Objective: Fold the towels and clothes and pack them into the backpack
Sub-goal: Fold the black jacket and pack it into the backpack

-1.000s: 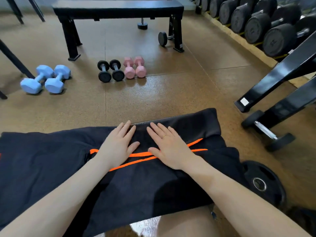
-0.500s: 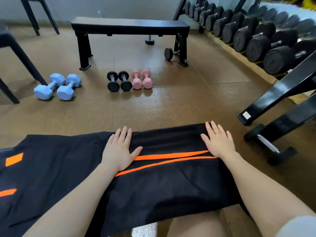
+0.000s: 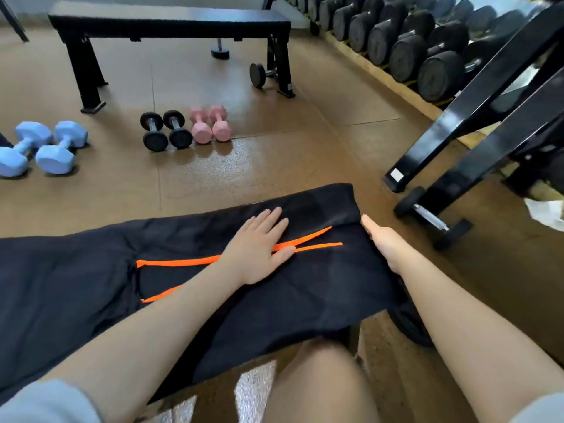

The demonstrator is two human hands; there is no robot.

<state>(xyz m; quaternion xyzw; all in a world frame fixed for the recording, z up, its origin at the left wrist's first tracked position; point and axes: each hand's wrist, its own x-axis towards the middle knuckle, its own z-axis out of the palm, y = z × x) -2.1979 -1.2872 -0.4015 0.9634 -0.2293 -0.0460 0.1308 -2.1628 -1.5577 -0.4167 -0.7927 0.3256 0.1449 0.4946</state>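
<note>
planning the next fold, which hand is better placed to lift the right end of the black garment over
The right hand: it sits at the right edge of the black garment, fingers out of sight at the edge. The left hand lies flat mid-cloth on the orange stripes, better suited to pinning it.

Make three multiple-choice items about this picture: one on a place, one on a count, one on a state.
1. Where does the left hand lie?
A. on the bench
B. flat on the black garment
C. on a blue dumbbell

2. How many pink dumbbells stand on the floor?
A. one
B. two
C. four

3. How is the right hand?
A. at the garment's right edge, fingers straight
B. gripping a black dumbbell
C. raised in the air

Answers: 1 B, its palm covers the orange stripes. 2 B, a pair stands beside the small black dumbbells. 3 A, it lies along the edge.
</note>
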